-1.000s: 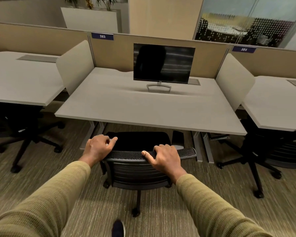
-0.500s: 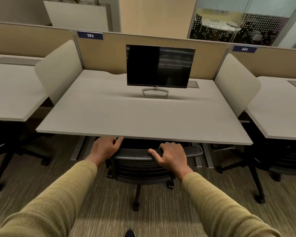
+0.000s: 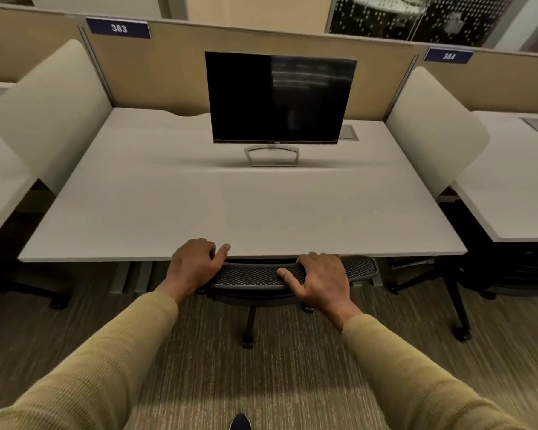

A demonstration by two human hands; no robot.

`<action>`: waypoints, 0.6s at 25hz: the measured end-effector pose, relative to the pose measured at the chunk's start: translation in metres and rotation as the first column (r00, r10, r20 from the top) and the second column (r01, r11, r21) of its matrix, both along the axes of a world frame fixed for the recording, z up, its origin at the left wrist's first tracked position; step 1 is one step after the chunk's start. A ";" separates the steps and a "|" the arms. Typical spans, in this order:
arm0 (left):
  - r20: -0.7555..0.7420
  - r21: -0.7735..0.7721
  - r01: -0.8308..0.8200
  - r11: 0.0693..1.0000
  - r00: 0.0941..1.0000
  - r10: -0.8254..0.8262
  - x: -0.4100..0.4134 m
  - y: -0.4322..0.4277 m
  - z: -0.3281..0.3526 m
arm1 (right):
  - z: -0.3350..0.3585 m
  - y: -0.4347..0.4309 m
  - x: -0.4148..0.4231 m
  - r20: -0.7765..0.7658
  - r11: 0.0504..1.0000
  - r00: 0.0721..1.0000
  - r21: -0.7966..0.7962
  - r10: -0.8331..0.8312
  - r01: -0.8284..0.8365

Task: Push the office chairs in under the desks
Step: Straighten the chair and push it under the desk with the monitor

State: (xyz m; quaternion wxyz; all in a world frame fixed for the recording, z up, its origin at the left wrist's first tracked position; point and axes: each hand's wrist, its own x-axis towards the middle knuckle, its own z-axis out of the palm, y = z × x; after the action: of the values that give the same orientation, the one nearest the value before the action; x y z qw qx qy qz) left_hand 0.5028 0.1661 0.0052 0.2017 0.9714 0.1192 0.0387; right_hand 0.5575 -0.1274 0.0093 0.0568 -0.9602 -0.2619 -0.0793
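The office chair (image 3: pixel 255 276) shows a curved black top rail of fine perforated mesh over a dark ribbed back, with a thin black stem and one caster foot on the streaked olive carpet (image 3: pixel 292 352). Its seat is hidden beneath the desk (image 3: pixel 230 209), a smooth, matte, pale-grey rectangular top whose front edge lies just above the rail. The left hand (image 3: pixel 193 268) curls over the rail's left end, fingers bent down in front of it, knuckles overlapping the desk edge. The right hand (image 3: pixel 320 280) presses on the rail right of centre, fingers folded over the top, thumb stretched flat along the mesh. Both hands are closed on the rail, which runs between them. Knitted olive sleeves (image 3: pixel 106 367) cover both forearms. A glossy black monitor (image 3: pixel 280 97) stands on a bent metal foot at the rear of the desk.
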 end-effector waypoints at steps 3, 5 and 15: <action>0.000 0.001 0.023 1.000 1.000 -0.023 0.003 0.001 0.003 | 0.005 0.000 0.002 -0.013 1.000 1.000 -0.001 -0.011 0.011; -0.018 0.011 0.035 0.999 0.999 -0.035 0.007 0.002 0.008 | 0.011 0.001 0.005 -0.029 1.000 1.000 -0.012 -0.011 0.010; -0.035 0.192 0.029 0.981 0.999 -0.022 0.012 -0.023 0.027 | 0.020 -0.013 -0.001 -0.109 0.999 0.994 0.038 0.025 -0.021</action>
State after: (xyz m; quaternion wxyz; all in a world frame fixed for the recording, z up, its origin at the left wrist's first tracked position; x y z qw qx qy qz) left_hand 0.5148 0.1435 0.0323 0.1051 0.9883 0.1057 0.0314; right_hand 0.5570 -0.1409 0.0294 0.0899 -0.9587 -0.2679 -0.0306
